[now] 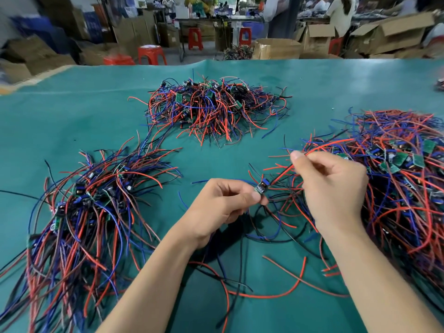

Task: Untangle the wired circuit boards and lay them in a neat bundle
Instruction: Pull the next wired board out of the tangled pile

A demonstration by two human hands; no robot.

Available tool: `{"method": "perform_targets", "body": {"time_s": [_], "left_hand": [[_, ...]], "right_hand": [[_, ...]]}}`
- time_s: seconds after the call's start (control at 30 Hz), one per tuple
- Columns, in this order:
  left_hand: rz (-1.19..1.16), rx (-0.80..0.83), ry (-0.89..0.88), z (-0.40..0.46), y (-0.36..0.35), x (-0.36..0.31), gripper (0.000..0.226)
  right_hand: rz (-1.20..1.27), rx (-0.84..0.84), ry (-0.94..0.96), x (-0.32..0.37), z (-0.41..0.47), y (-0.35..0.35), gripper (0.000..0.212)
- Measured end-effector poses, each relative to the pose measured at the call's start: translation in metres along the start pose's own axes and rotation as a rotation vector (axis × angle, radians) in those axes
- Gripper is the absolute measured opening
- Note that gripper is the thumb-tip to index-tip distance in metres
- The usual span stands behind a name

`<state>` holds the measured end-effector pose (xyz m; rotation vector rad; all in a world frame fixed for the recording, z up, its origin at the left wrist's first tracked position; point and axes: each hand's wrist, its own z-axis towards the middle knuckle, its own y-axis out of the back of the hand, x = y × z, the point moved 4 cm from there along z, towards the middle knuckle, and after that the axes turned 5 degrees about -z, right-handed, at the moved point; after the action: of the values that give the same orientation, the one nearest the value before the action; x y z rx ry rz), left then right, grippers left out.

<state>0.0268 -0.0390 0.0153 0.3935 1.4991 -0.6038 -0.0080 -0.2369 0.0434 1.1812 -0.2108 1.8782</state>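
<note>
A small circuit board [262,186] with red, blue and black wires is pinched at the fingertips of my left hand [222,207], just above the green table mat [72,121]. My right hand [334,188] pinches a red wire [319,147] that runs from that board up to the right. A big tangled heap of wired boards [403,181] lies under and to the right of my right hand. At the left lies a bundle of wired boards [79,217] with its wires combed roughly one way. A third heap [213,106] sits at the far middle.
Loose red, black and blue wires [283,280] trail over the mat between my forearms. Beyond the table's far edge stand cardboard boxes [276,48], red stools [151,54] and people at other benches.
</note>
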Motion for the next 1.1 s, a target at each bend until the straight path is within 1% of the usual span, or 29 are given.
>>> {"method": "perform_targets", "body": {"time_s": [0.07,0.13,0.27,0.3,0.37,0.4,0.47,0.53,0.6,0.67,0.7,0.73,0.8,0.97,1.03,1.1], "left_hand": [[0.008,0.015,0.006,0.000,0.001,0.001,0.021],[0.015,0.032,0.000,0.000,-0.001,0.000,0.018],[0.020,0.039,-0.007,-0.001,-0.005,-0.004,0.013],[0.019,0.024,-0.007,-0.001,-0.005,-0.005,0.014],[0.007,-0.015,-0.011,-0.001,-0.003,-0.005,0.015],[-0.006,-0.035,-0.013,0.000,-0.001,-0.004,0.015],[-0.058,-0.068,-0.016,0.001,0.003,-0.001,0.013],[-0.118,-0.121,-0.011,0.002,0.007,0.000,0.019],[-0.156,-0.156,-0.015,0.003,0.009,0.001,0.018],[-0.160,-0.145,-0.031,0.003,0.007,0.000,0.016],[-0.144,-0.125,-0.040,0.003,0.005,-0.001,0.017],[-0.120,-0.104,-0.045,0.002,0.004,-0.002,0.021],[-0.074,-0.076,-0.044,0.002,0.002,-0.002,0.027],[-0.060,-0.066,-0.013,0.001,0.003,0.001,0.018],[-0.053,-0.063,-0.001,0.001,0.004,0.002,0.014],[-0.043,-0.039,-0.002,0.001,0.002,0.002,0.013]], "right_hand": [[0.053,-0.064,-0.078,-0.003,0.005,0.006,0.029],[0.151,-0.094,-0.158,-0.004,0.008,0.012,0.027],[0.460,-0.174,-0.376,-0.006,0.011,0.015,0.045],[0.533,-0.195,-0.432,-0.007,0.012,0.016,0.047],[0.638,-0.191,-0.503,-0.008,0.014,0.016,0.040],[0.655,-0.173,-0.510,-0.009,0.014,0.015,0.038],[0.603,-0.126,-0.459,-0.006,0.013,0.011,0.038],[0.507,-0.041,-0.396,-0.002,0.007,0.003,0.039],[0.437,0.148,-0.374,0.002,-0.005,-0.015,0.041],[0.344,0.404,-0.318,0.009,-0.022,-0.034,0.041],[0.314,0.499,-0.267,0.014,-0.030,-0.040,0.042],[0.303,0.548,-0.209,0.018,-0.034,-0.043,0.043],[0.300,0.553,-0.115,0.022,-0.034,-0.040,0.044],[0.197,0.533,0.021,0.025,-0.027,-0.031,0.046],[0.194,0.450,0.027,0.028,-0.023,-0.026,0.044],[0.210,0.336,-0.006,0.026,-0.017,-0.020,0.045]]}}
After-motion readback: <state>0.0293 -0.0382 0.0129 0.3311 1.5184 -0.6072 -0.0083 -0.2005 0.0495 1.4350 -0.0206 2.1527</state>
